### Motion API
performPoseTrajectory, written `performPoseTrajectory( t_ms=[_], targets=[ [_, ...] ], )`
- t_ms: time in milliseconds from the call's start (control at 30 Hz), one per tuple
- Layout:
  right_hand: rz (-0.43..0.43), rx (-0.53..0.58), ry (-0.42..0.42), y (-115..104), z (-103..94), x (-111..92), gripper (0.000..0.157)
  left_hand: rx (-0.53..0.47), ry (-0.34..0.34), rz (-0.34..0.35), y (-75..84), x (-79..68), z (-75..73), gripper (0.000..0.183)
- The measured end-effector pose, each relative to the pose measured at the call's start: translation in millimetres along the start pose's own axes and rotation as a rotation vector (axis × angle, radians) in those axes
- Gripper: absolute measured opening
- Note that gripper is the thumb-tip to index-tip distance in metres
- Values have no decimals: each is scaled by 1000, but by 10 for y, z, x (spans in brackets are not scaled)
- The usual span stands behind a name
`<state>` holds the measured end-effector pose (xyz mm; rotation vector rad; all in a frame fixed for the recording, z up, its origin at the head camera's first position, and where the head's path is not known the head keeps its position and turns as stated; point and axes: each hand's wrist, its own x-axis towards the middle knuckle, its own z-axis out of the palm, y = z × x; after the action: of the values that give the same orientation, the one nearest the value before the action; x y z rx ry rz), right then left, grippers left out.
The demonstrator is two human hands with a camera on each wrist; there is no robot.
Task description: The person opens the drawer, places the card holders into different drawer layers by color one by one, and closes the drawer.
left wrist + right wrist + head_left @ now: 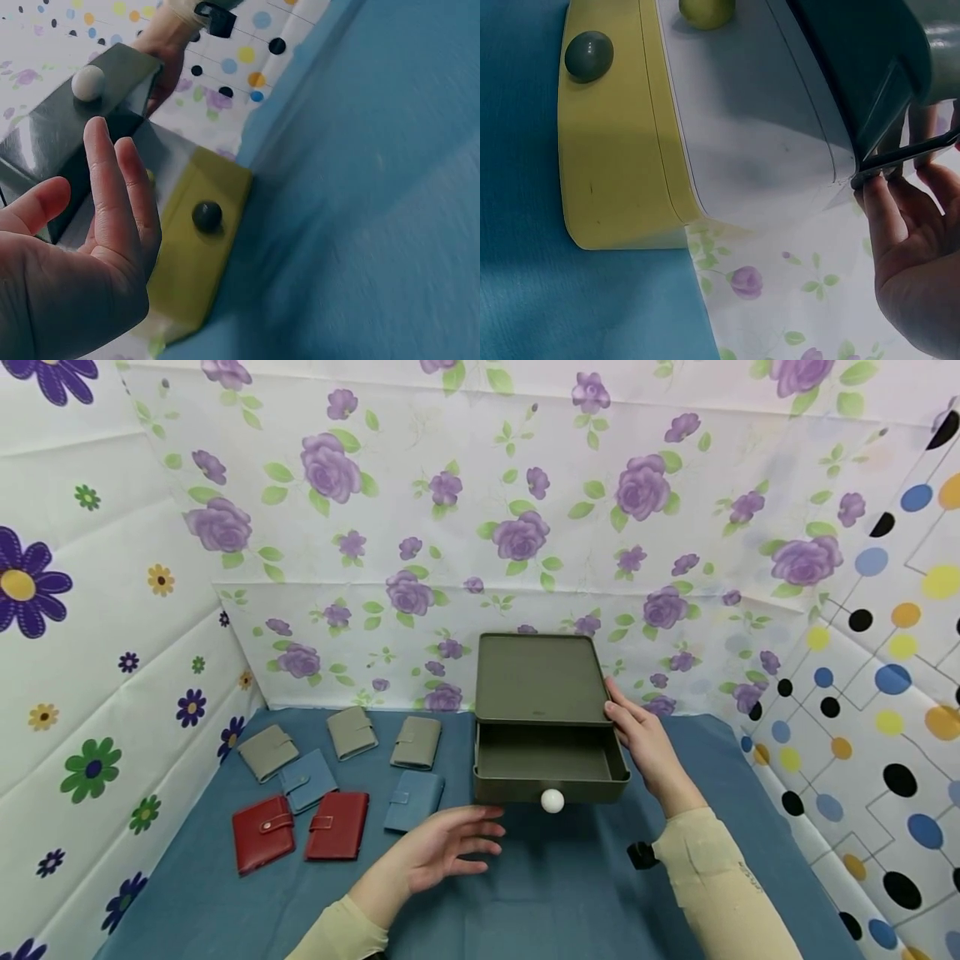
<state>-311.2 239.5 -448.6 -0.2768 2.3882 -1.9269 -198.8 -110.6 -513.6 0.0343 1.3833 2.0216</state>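
An olive-green drawer box (pixel 543 681) shows in the head view with its drawer (pixel 555 752) pulled out. That drawer has nothing in it and carries a white knob (pixel 552 801). My right hand (pixel 651 747) grips the box's right side; the right wrist view has its fingertips (pixel 881 214) at a lower corner. Left of the knob and lower, my left hand (pixel 446 852) is held with fingers extended, touching nothing. Beneath the olive box, both wrist views reveal a whitish drawer (pixel 750 135) with a yellow-green knob and a yellow drawer (pixel 176 277) with a dark knob (pixel 208 217).
Several small strapped wallets lie left on the blue cloth (pixel 525 902): grey ones (pixel 416 742), blue ones (pixel 414 802) and red ones (pixel 337 827). One blue wallet is close to my left hand. Patterned sheets (pixel 405 510) enclose the back and both sides.
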Motion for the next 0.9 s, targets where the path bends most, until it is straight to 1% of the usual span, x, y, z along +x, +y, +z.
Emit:
performPoseTrajectory(
  t_ms=[200, 300, 500, 733, 800, 900],
  targets=[
    [-7, -20, -16, -9, -18, -12, 64, 62, 36, -36, -22, -68, -153, 66],
    [-5, -29, -25, -8, -18, -15, 64, 102, 57, -41, -29, -126, -252, 68],
    [-1, -13, -34, -8, -18, -30, 63, 166, 115, -34, -2, -268, -468, 68],
    [-2, -14, -35, -2, -28, -33, 64, 226, 203, -16, 94, -413, -669, 72],
    [-5, -12, -35, 3, -25, -27, 65, 256, 240, 1, 119, -457, -729, 71],
    [-10, -13, -36, 11, -17, -21, 67, 375, 346, 51, 144, -533, -796, 64]
  ],
)
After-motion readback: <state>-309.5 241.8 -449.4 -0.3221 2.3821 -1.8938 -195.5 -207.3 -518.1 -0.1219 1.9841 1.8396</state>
